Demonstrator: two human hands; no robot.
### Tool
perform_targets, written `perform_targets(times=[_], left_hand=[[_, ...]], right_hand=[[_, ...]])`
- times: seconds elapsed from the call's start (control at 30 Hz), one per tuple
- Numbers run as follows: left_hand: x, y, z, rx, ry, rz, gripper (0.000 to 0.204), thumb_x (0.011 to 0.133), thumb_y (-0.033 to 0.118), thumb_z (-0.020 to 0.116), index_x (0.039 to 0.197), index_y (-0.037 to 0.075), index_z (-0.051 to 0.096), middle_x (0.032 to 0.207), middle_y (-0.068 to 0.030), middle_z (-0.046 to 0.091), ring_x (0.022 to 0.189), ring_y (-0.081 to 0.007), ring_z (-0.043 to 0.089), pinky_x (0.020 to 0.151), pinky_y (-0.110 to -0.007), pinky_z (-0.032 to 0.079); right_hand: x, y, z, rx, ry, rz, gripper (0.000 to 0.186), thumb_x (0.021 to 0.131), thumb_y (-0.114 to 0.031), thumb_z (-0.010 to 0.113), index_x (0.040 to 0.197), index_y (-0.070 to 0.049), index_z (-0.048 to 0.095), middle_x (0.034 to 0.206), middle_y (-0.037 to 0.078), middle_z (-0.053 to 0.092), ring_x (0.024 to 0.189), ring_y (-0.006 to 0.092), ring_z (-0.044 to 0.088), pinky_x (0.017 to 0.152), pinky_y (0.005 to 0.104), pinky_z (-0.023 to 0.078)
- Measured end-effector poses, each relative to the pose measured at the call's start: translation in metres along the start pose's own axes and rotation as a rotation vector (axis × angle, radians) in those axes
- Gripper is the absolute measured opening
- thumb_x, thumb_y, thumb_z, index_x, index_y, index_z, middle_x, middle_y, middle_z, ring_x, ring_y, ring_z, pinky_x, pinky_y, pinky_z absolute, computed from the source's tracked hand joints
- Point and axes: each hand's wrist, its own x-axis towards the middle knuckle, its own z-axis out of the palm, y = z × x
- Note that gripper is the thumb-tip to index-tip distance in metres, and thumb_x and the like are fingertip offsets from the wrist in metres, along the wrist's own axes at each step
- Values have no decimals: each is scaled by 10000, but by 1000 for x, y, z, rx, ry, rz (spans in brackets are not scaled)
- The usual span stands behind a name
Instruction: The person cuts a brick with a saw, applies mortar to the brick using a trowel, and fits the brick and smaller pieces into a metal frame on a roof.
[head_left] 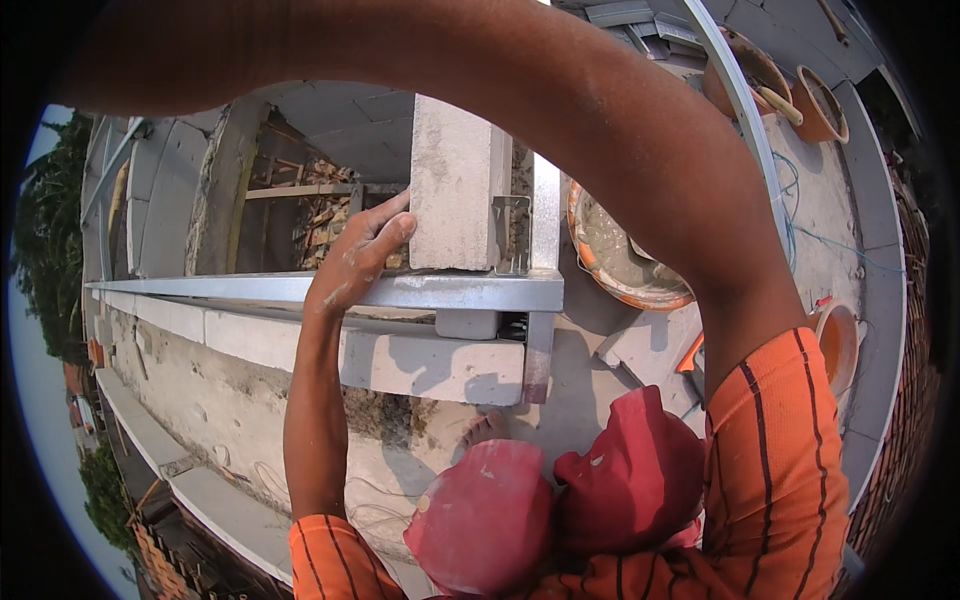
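Observation:
A light grey concrete block [455, 185] stands beside an upright metal profile [546, 215], its lower end near a long silvery metal channel [440, 292]. My left hand [362, 250] lies against the block's left edge, thumb apart and fingers stretched out; the fingertips are partly hidden there. Its wrist passes over the channel. My right arm [560, 90] arches across the top of the view, and its hand is out of sight beyond the upper left. Below the channel runs a course of pale blocks [430, 365].
An orange-rimmed tub of wet mortar [625, 255] sits right of the profile. Further right are a bucket [820, 105], an orange bucket [838, 345] and blue string [830, 240]. A slanting metal strut [745, 105] crosses the upper right. Timber and rubble [300, 190] lie beyond the wall.

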Motion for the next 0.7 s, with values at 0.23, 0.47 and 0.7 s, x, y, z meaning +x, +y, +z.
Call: perform_targets(times=[0.23, 0.47, 0.7], left_hand=[[3, 20, 6, 132, -18, -182, 600, 926, 365, 508, 1368, -42, 487, 1220, -219, 611, 1118, -273, 559, 1016, -372, 376], [13, 11, 18, 11, 169, -32, 783, 882, 426, 617, 1472, -11, 345, 1420, -252, 465, 1279, -345, 493, 1093, -412, 338], [84, 27, 37, -244, 277, 55, 910, 801, 505, 692, 1451, -10, 317, 1310, -265, 497, 1236, -334, 490, 1065, -406, 370]], right_hand=[[-107, 61, -21, 17, -236, 447, 588, 863, -488, 660, 464, -102, 465, 471, -21, 335, 466, 125, 299, 459, 337, 232], [19, 11, -47, -107, -160, 121, 558, 825, -511, 694, 516, -65, 561, 503, 25, 448, 483, 140, 442, 474, 335, 335], [51, 33, -112, -229, -36, 92, 528, 835, -545, 663, 633, -58, 624, 583, 52, 498, 561, 147, 478, 547, 327, 365]])
